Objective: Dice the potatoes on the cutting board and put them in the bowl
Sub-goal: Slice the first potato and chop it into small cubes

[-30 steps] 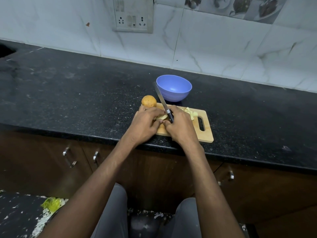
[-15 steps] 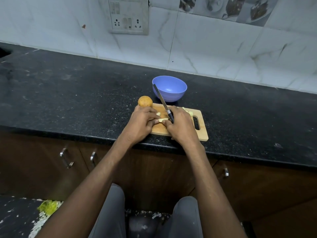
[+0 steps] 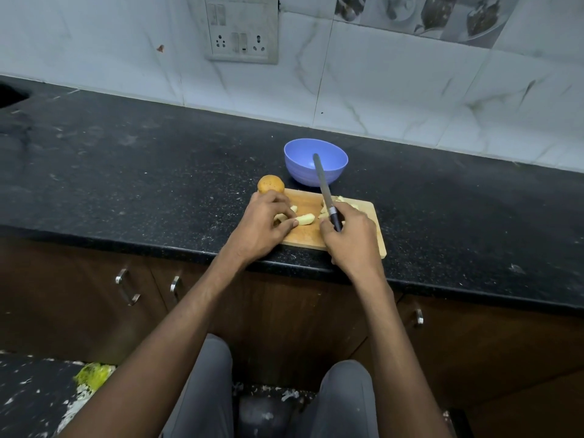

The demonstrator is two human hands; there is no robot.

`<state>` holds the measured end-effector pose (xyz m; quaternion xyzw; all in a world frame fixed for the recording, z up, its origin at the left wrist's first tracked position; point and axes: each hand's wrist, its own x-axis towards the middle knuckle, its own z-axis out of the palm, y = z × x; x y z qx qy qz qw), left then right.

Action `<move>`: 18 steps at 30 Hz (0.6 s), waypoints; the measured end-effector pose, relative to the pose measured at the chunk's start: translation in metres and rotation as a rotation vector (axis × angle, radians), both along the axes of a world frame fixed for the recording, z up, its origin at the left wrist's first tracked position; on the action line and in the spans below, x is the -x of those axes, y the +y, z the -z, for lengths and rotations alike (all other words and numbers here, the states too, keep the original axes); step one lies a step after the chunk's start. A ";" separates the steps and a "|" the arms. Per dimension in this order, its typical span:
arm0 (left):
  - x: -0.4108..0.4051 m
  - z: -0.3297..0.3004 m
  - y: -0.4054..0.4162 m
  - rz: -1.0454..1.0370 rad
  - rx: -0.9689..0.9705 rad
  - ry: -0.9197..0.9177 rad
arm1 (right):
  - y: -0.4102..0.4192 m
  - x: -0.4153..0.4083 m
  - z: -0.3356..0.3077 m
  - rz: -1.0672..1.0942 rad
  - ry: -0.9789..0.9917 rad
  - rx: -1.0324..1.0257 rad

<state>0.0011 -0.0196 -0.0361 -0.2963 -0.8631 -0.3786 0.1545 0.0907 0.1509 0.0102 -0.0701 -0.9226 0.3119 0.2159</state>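
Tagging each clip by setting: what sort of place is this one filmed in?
Most likely a home kitchen. A black stone counter runs along a tiled wall with a socket plate, wooden cabinets sit below, and a cutting board with cut potato pieces lies beside a blue bowl.

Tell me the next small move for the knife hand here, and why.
Probably bring the knife down across the potato strip that the left hand pinches on the cutting board. The right hand holds the blade lifted, the strip is still long, and the bowl looks empty.
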 end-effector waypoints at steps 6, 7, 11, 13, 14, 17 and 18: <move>0.002 0.000 0.002 -0.020 -0.051 -0.056 | -0.009 -0.039 -0.004 -0.008 -0.046 0.037; 0.001 -0.001 0.003 -0.029 -0.057 -0.065 | -0.013 -0.045 -0.003 -0.017 -0.063 0.029; 0.001 -0.004 0.004 -0.044 -0.033 -0.078 | -0.029 -0.064 0.003 -0.022 -0.158 -0.066; 0.000 -0.004 0.005 -0.055 -0.026 -0.067 | -0.034 -0.069 0.004 -0.020 -0.189 -0.113; 0.000 -0.004 0.006 -0.061 -0.027 -0.058 | -0.036 -0.070 0.004 -0.019 -0.208 -0.129; -0.001 -0.003 0.006 -0.069 -0.031 -0.037 | -0.038 -0.072 0.000 -0.010 -0.258 -0.153; -0.001 -0.003 0.006 -0.068 -0.030 -0.037 | -0.038 -0.073 -0.001 -0.006 -0.272 -0.155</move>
